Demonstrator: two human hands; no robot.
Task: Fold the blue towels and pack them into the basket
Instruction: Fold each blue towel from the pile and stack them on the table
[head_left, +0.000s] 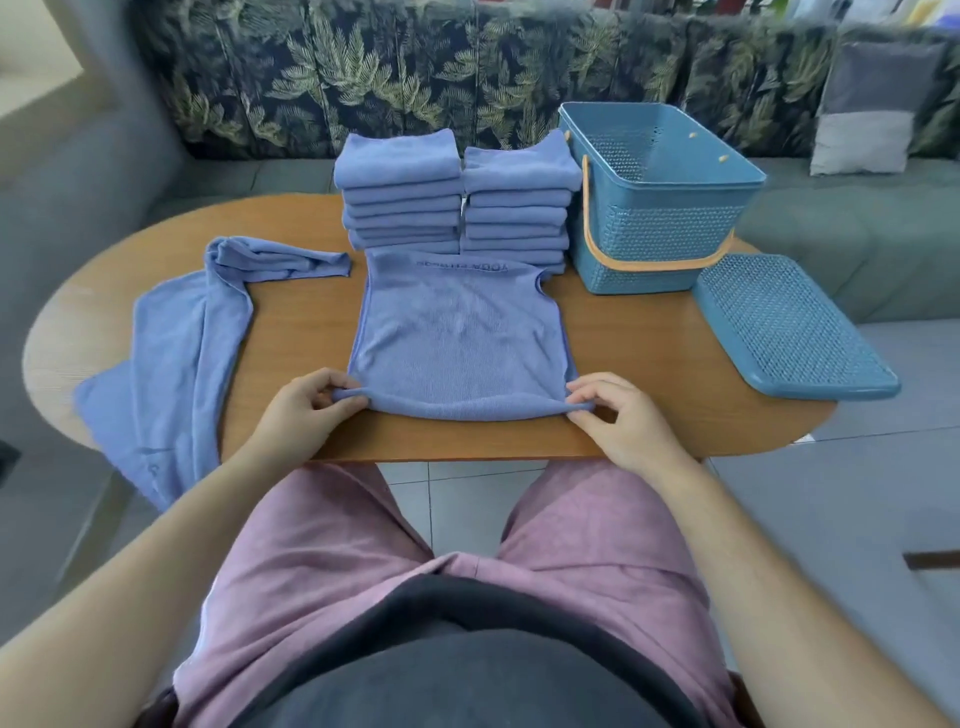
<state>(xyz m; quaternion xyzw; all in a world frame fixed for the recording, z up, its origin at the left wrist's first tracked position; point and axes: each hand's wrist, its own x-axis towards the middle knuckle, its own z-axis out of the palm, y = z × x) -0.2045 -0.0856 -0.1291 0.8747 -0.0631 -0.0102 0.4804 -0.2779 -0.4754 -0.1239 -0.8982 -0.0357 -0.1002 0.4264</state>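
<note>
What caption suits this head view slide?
Left hand and right hand pinch the blue towel by its near edge; folded stacks and basket stand behind.

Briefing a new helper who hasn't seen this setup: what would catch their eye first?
The left hand and right hand pinch the near corners of a blue towel spread on the table. Behind it stand two stacks of folded towels, with the blue basket at their right, its lid beside it.

Leaf-print sofa (395, 67), tiled floor (841, 499)
</note>
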